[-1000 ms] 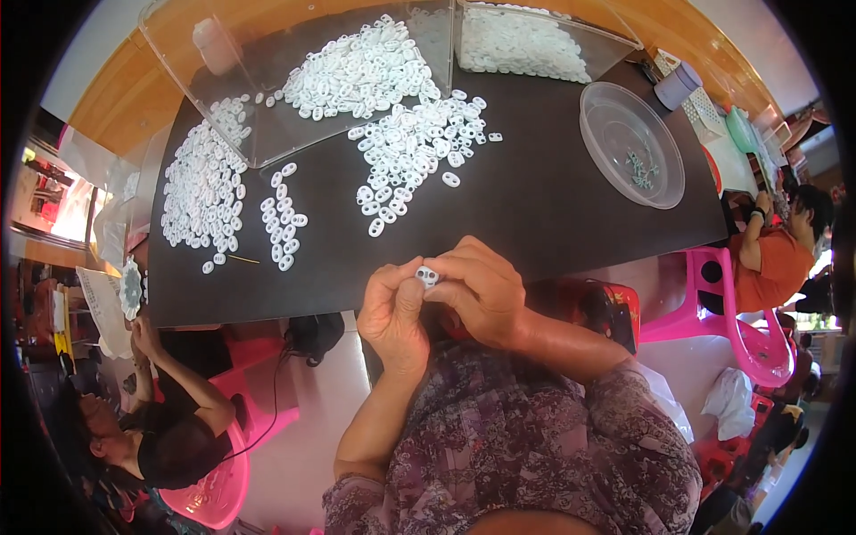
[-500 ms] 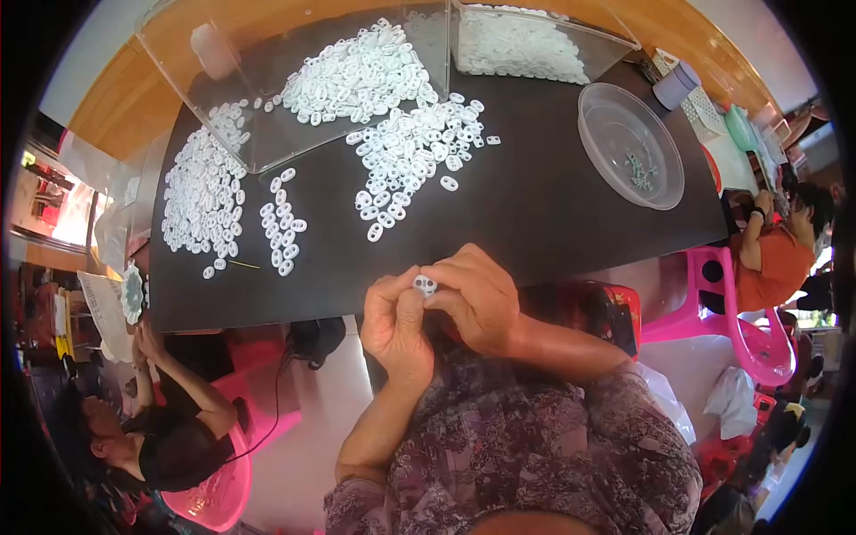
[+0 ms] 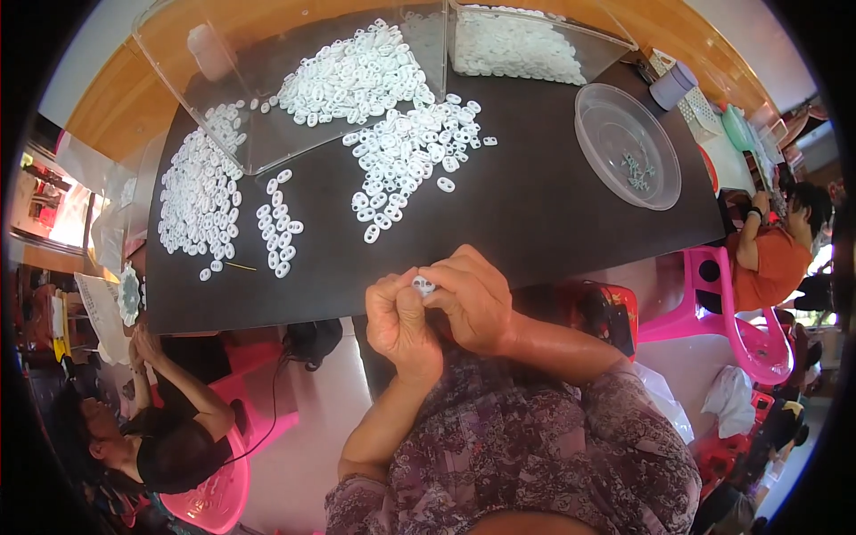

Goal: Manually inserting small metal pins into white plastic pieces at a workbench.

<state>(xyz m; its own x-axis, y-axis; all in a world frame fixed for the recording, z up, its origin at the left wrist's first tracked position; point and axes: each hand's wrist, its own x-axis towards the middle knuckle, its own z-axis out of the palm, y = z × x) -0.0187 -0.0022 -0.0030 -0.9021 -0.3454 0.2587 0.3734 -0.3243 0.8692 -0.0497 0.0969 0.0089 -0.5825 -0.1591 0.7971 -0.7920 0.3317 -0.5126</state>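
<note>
From the left, we see rows of small white plastic oval rings spread over the black table, then our left hand and right hand pinching one small white ring piece between them at the table's near edge, and a clear round plastic bowl far right.

Bright daylight, sharp centre, fisheye-bent edges

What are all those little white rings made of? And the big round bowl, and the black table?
The little white rings look like moulded plastic: all one shape, smooth, slightly glossy. The round bowl seems thin clear plastic, since the table shows through it. The black table has a flat matt top, maybe laminate or a mat; that cannot be told for sure.
</note>
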